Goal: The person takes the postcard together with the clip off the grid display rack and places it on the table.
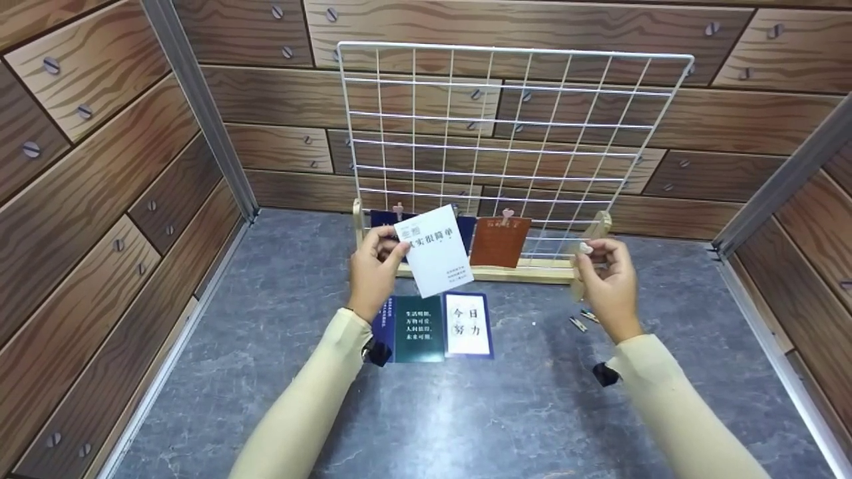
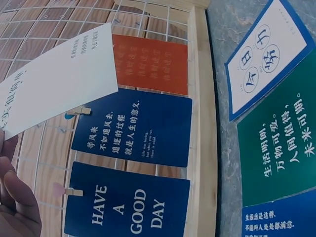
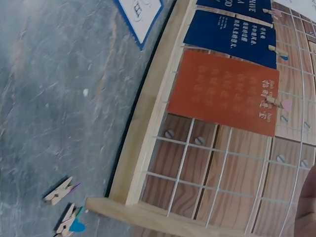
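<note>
My left hand (image 1: 375, 273) pinches a white card (image 1: 436, 266) with dark printed characters by its left edge, tilted before the wire grid rack (image 1: 516, 50). At the rack's right end, my right hand (image 1: 611, 283) pinches a small clothespin with a white heart (image 1: 586, 248) between thumb and fingertips; its wooden part is mostly hidden. Clipped in a row low on the grid hang a navy "HAVE A GOOD DAY" card (image 2: 128, 200), another navy card (image 2: 136, 128) and an orange card (image 3: 224, 91). Small clothespins (image 3: 276, 101) hold them.
On the grey table lie a blue card (image 1: 385, 336), a green card (image 1: 419, 342) and a white card with a blue border (image 1: 468, 332). Two loose clothespins (image 3: 61, 191) lie near the rack's wooden base (image 3: 133, 138). Wood-patterned walls (image 1: 120, 173) stand around.
</note>
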A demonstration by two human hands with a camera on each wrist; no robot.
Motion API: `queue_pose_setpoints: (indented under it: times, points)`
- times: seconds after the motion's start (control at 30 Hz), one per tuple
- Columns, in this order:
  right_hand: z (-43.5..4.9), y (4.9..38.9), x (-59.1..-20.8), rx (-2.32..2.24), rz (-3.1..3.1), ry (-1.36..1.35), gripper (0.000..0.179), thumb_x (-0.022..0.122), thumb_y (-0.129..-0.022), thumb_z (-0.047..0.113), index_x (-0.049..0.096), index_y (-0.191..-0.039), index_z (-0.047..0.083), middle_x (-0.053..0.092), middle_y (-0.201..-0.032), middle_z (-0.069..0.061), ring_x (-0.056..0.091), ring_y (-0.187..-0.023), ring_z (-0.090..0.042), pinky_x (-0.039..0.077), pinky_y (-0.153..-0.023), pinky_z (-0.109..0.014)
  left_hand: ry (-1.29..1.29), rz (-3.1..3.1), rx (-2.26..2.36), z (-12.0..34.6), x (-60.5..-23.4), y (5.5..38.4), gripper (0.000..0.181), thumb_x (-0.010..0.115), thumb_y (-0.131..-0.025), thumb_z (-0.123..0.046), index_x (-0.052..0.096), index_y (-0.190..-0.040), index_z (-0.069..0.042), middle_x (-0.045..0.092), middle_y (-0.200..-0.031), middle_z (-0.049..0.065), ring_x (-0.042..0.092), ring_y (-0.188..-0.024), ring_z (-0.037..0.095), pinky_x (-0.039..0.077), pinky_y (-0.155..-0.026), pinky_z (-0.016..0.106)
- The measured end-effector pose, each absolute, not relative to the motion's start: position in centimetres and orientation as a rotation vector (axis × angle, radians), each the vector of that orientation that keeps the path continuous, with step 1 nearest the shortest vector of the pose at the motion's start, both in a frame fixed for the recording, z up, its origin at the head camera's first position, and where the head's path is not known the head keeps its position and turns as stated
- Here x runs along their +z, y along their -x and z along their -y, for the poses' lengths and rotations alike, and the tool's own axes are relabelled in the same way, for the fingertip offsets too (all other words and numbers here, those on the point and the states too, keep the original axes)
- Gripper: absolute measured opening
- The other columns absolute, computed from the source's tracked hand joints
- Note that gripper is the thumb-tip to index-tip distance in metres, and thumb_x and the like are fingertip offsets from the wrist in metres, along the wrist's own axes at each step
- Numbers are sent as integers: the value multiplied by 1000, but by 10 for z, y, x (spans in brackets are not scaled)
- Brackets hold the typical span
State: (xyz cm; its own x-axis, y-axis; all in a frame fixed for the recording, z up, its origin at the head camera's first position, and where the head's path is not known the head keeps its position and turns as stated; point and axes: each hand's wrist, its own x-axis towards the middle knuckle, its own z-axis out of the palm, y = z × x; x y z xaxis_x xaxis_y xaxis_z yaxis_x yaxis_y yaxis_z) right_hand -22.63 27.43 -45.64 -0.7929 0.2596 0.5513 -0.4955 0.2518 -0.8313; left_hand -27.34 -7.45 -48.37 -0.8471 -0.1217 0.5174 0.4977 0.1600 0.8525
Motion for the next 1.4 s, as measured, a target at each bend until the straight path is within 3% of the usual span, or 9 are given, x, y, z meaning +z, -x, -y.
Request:
queue_pose_setpoints:
  times: [0.23,0.37,0.47,0.6,0.7,0.87,1.0,1.23,1.4]
  points:
    - [-282,222,-464,1562,1949,-196,23,59,-95,-15,51,-115,-21,60,-99,-17,59,-83,-8,50,-67,-13,359,1957,-1753,70,-492,273,18,69,-97,-3,66,-114,2,75,-91,12,59,-69,13,42,-59,20]
    - [-287,223,-471,1517,1978,-199,21,59,-95,-15,54,-114,-20,60,-100,-26,60,-84,-10,50,-68,-13,337,1956,-1769,65,-497,273,16,69,-97,-3,67,-112,3,75,-90,12,64,-73,26,45,-61,20]
    - [-291,222,-475,1463,2016,-189,19,60,-96,-13,56,-114,-18,61,-100,-24,60,-85,-11,49,-68,-14,328,1973,-1788,61,-500,271,15,68,-98,-4,69,-112,1,75,-92,12,66,-77,34,50,-63,21]
    - [-295,221,-480,1428,2069,-156,19,60,-97,-11,57,-115,-17,61,-100,-19,58,-86,-11,48,-68,-13,353,1978,-1806,54,-506,268,16,68,-99,-4,71,-113,2,76,-94,14,69,-78,36,60,-68,34]
    - [-305,227,-493,1383,2129,-117,19,61,-98,-7,58,-116,-14,62,-100,-17,58,-86,-9,47,-69,-13,357,1984,-1826,47,-510,267,16,67,-99,-2,71,-113,4,76,-94,18,70,-78,35,61,-69,35]
    - [-331,244,-523,1199,2269,-31,17,65,-99,2,62,-113,-6,66,-97,-16,56,-83,-4,44,-70,-10,339,2003,-1873,31,-516,265,16,67,-98,1,71,-113,5,75,-93,19,68,-77,30,56,-67,23]
    - [-342,247,-532,1073,2385,40,15,65,-98,4,63,-110,-5,67,-94,-17,55,-82,-7,40,-69,-10,345,2059,-1886,14,-523,264,15,67,-96,1,72,-110,3,75,-91,15,65,-75,18,56,-66,24]
    - [-354,249,-544,1033,2505,103,16,65,-97,6,64,-110,-2,67,-94,-14,55,-81,-8,40,-69,-11,370,2240,-1931,-23,-543,256,15,68,-93,0,73,-107,1,73,-86,7,64,-71,9,57,-66,26]
    - [-359,251,-550,952,2615,61,16,62,-100,12,64,-111,1,67,-92,-11,57,-80,-15,43,-70,-21,310,2417,-1824,-41,-556,254,14,70,-92,-6,75,-105,-5,75,-82,1,65,-69,5,53,-66,22]
